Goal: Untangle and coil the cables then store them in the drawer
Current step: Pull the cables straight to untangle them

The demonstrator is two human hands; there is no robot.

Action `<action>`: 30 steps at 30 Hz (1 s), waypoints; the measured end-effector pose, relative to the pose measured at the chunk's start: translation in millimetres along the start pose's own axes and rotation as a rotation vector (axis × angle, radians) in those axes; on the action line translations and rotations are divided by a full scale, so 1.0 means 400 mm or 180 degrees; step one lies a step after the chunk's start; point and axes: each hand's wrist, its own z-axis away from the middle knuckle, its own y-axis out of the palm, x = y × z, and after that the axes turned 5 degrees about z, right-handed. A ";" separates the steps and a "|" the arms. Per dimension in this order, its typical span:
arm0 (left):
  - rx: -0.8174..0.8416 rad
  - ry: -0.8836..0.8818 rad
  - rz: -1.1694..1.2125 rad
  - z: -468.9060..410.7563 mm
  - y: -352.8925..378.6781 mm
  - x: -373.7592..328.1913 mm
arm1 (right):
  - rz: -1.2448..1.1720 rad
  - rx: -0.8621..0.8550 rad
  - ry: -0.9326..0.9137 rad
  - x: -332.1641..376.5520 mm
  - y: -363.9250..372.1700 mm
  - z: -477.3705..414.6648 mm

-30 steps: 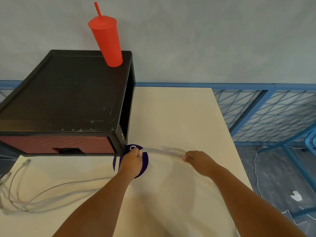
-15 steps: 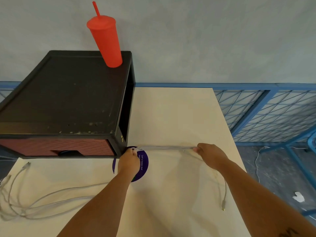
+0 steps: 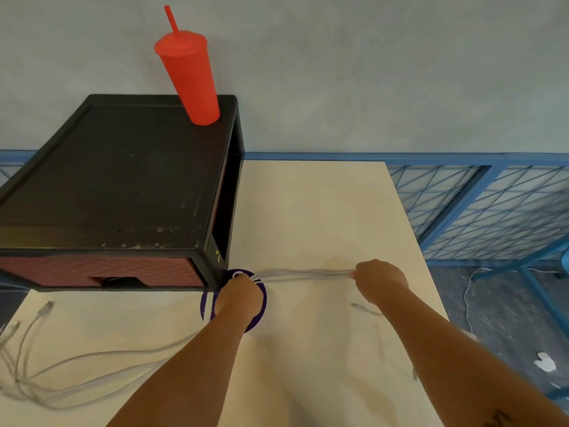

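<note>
Cable bundle [image 3: 308,274] stretched between two hands, above the surface [image 3: 323,211].
Loose cables [image 3: 61,374] near left; left hand [image 3: 238,298] fingers curled round one end over purple disc [image 3: 205,303]; right hand [image 3: 380,283] fingers pinch the other; red drawer [image 3: 107,268] behind, tumbler [image 3: 191,78] atop its cabinet [image 3: 123,180].

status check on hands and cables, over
Both gripping: left hand, right hand stretch white cable bundle between them. More loose cables on table, far left. Unit's red drawer shut.
</note>
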 end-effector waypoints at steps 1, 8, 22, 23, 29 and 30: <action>-0.0012 0.0009 -0.0003 0.000 0.002 0.001 | -0.0042 0.0106 0.0013 0.001 0.009 -0.003; -0.0423 0.0479 -0.0758 0.016 0.021 0.013 | -0.0022 0.0260 -0.0070 -0.001 0.039 -0.011; 0.0050 0.2526 -0.0509 0.042 0.065 -0.271 | -0.0183 0.0261 -0.0247 -0.024 0.055 -0.033; 0.0064 0.2542 -0.0552 0.039 0.078 -0.283 | -0.0225 0.0260 -0.0227 -0.026 0.057 -0.034; 0.0038 0.2255 -0.0743 0.003 0.086 -0.313 | -0.0494 0.0440 -0.0297 -0.045 0.070 -0.056; -0.0025 0.2312 -0.0879 0.001 0.083 -0.317 | -0.0552 0.0461 -0.0290 -0.048 0.072 -0.059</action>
